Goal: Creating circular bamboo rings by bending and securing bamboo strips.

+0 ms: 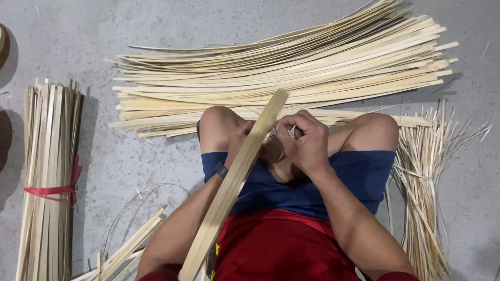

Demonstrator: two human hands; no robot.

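Head view looks straight down on a person seated on a grey concrete floor [156, 156], knees drawn up and both hands meeting between them. Right hand [306, 140] is clenched around a small blade [292, 131], whose pale tip shows between the fingers; what kind of tool it is cannot be told. Left hand [240, 139] is mostly hidden behind a long flat bamboo strip [234, 182] and appears to grasp it from below, with a dark band on the wrist. That strip runs on a slant from beside the lower edge of the frame, up across the left forearm and blue shorts [359, 177], to an end just above the hands, where it overlaps the pile beyond. Right hand touches the strip near that upper end. Beyond the knees lies a broad pile of strips [291, 67], fanned sideways across the floor and touching the knees. Well to the left stands apart a tied bundle [49, 177] of strips, bound with a red band [52, 190]. Near the left elbow lie a few loose strips [130, 250] and a thin curled sliver. Just beside the right thigh spreads a heap of thin splints [427, 198], frayed at the far ends.
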